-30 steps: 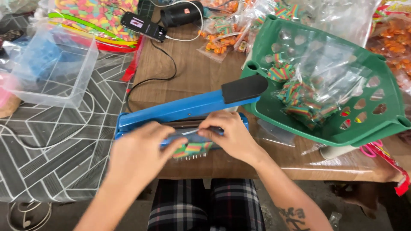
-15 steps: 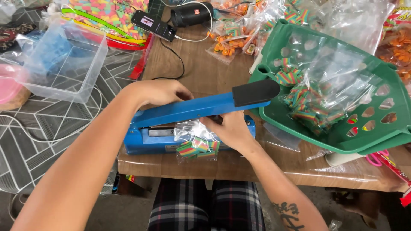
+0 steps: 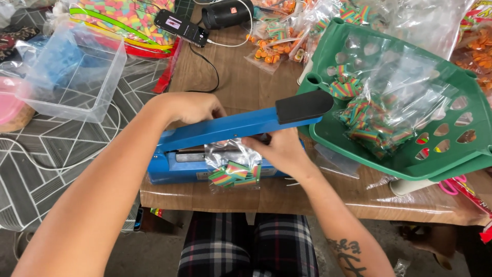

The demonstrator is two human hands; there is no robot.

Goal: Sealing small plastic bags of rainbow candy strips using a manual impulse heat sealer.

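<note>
A blue heat sealer (image 3: 177, 166) sits at the table's front edge, its long arm (image 3: 241, 125) with a black handle tip (image 3: 303, 106) lifted at an angle. My left hand (image 3: 190, 107) lies over the arm near its hinge end, fingers curled on it. My right hand (image 3: 279, 151) pinches a small clear bag of rainbow-striped candy (image 3: 233, 172), whose top edge lies in the sealer's jaw under the raised arm.
A green perforated basket (image 3: 328, 136) with several filled candy bags stands at the right. At the left is a clear plastic box (image 3: 77, 102). A phone (image 3: 180, 26), a black speaker (image 3: 225, 13), cables and more candy bags lie at the back. Pink scissors (image 3: 451, 184) rest under the basket.
The sealer's arm has gone from pressed down to raised. My left hand moved from the bag up onto the arm. My right hand stays on the bag.
</note>
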